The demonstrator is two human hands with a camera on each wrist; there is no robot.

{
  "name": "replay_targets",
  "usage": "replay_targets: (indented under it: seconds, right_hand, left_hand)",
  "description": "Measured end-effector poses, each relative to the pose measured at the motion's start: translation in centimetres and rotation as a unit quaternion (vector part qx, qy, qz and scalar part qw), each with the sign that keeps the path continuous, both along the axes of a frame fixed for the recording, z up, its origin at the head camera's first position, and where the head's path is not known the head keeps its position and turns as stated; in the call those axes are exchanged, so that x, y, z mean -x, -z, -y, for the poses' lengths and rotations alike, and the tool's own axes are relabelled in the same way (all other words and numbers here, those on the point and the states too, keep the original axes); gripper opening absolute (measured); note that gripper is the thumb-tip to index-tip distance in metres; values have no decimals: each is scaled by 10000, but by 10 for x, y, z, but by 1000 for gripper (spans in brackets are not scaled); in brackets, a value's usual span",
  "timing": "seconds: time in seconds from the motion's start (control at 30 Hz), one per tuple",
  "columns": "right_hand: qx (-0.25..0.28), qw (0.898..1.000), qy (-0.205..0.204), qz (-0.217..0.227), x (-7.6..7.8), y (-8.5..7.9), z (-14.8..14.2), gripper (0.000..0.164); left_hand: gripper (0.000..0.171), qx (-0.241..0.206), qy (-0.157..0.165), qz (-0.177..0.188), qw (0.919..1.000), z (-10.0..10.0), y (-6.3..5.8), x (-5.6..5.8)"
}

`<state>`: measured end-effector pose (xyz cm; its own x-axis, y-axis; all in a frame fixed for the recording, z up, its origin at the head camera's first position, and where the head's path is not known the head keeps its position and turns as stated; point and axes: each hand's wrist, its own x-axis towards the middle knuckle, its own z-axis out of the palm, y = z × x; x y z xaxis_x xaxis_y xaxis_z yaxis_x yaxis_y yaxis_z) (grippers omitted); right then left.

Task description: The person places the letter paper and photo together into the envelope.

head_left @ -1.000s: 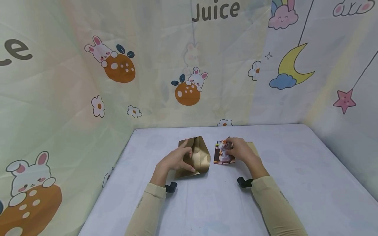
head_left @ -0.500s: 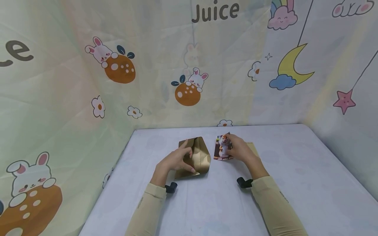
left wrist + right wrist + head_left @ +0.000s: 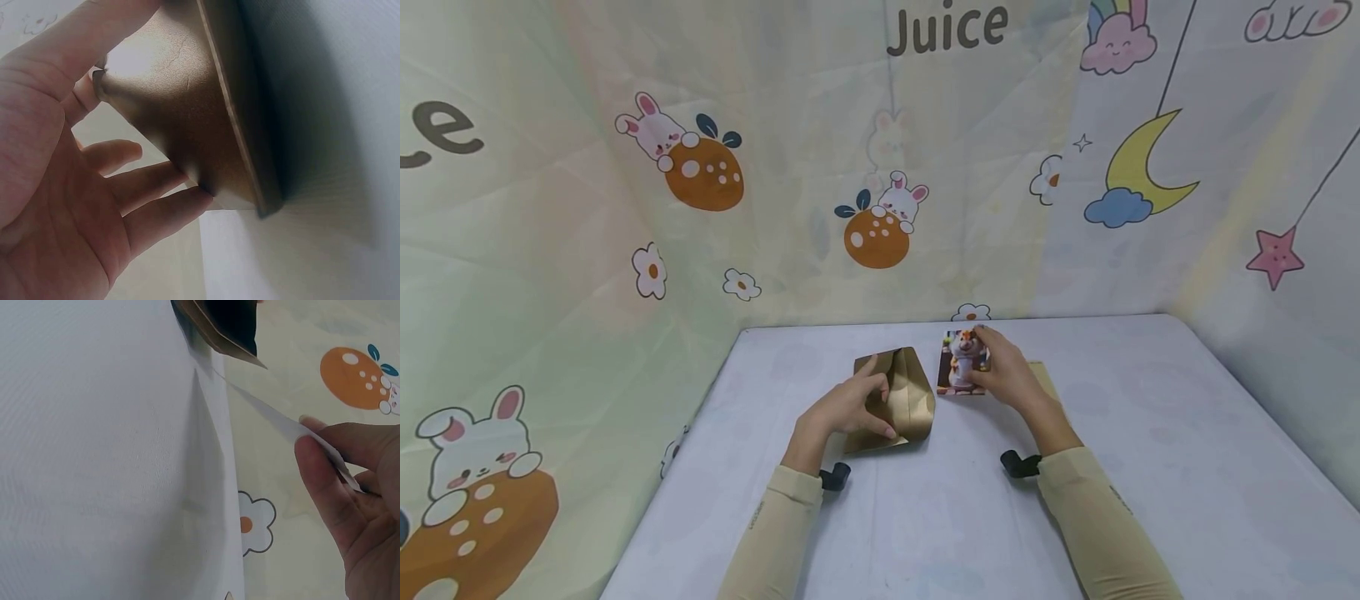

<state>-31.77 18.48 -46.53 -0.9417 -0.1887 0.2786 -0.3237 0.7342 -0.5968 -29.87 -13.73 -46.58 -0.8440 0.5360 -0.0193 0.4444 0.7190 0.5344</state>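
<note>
A gold envelope (image 3: 912, 407) stands propped on the table with its mouth gaping. My left hand (image 3: 844, 408) holds it at the near left, thumb and fingers at its edges. Up close in the left wrist view, fingertips of the left hand (image 3: 81, 187) touch the edge of the brown-gold paper (image 3: 187, 112). Between thumb and fingers, my right hand (image 3: 1011, 371) pinches a picture card (image 3: 961, 364) printed with a cartoon animal, to the right of the envelope and apart from it. Edge-on in the right wrist view, the card (image 3: 275, 415) shows a white back.
Partly hidden behind the right hand, a flat yellowish piece (image 3: 1043, 379) lies on the white table (image 3: 925, 517). A printed curtain (image 3: 790, 167) hangs beyond the table's far edge and along both sides. Each wrist wears a black camera mount.
My right hand has moved the card upward in the head view and slightly left. The left hand and the envelope have stayed put.
</note>
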Motion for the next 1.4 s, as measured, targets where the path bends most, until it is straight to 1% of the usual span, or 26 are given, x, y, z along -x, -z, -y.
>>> replay_targets:
  seconds: [0.1,0.2,0.3,0.4,0.6,0.97,1.23,1.4]
  right_hand:
    - [106,9997,-116,-209,0,1,0,88]
    - [254,9991,-191,-279,-1,1,-1,89]
    - [446,9987,-197,-142,-1,0,0,94]
    - [719,9970,-292,17,-2,-1,1,100]
    - [1103,9921,-590,-3,-4,-1,2,101]
    - [1651,9843,-592,-220,-4,-4,5,99]
    - [1747,9804,-911,-30,-7,-5,10,98]
    - [1701,9818,-848,52,-8,-6,12,97]
  left_hand:
    - [57,-9,-6,21,10000,0,0,0]
    - [57,-13,-12,25,10000,0,1,0]
    - [58,-21,-9,21,10000,0,1,0]
    - [58,-17,-5,48,10000,0,2,0]
    - [56,-35,11,78,10000,0,2,-1]
    - [56,-41,-11,71,10000,0,1,0]
    - [56,0,7,50,10000,1,1,0]
    - [58,35,21,47,10000,1,1,1]
